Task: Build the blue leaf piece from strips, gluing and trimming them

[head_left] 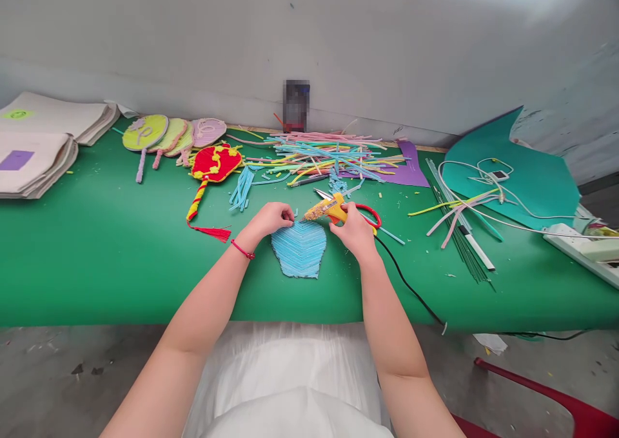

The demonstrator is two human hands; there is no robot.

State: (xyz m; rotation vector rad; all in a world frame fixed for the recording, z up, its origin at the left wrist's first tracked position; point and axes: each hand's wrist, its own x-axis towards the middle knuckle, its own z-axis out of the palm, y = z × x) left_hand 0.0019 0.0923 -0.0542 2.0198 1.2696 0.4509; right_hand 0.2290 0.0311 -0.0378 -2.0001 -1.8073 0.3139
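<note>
Green table (pixel 97 251) stretches wide under a heap of coloured strips (pixel 319 154); near its front edge lies a blue leaf shape (pixel 300 248), left hand (pixel 271 219) pinching its top edge, right hand (pixel 355 231) closed around a yellow glue gun (pixel 329 209), nozzle at the leaf's top.

The leaf-shaped piece (pixel 298 249) between the left hand (pixel 271 220) and the right hand (pixel 355 231) is light blue, ribbed in a chevron pattern. The glue gun (pixel 329 209) in the right hand is yellow; its cord (pixel 411 286) is black. The scissors (pixel 368 215) just beyond the right hand have red handles. The left wrist carries a red bracelet (pixel 242 249). The table cover (pixel 97 251) is plain green. Beyond the left hand, the fan (pixel 215 164) is red with yellow trim, its handle striped red and yellow.
</note>
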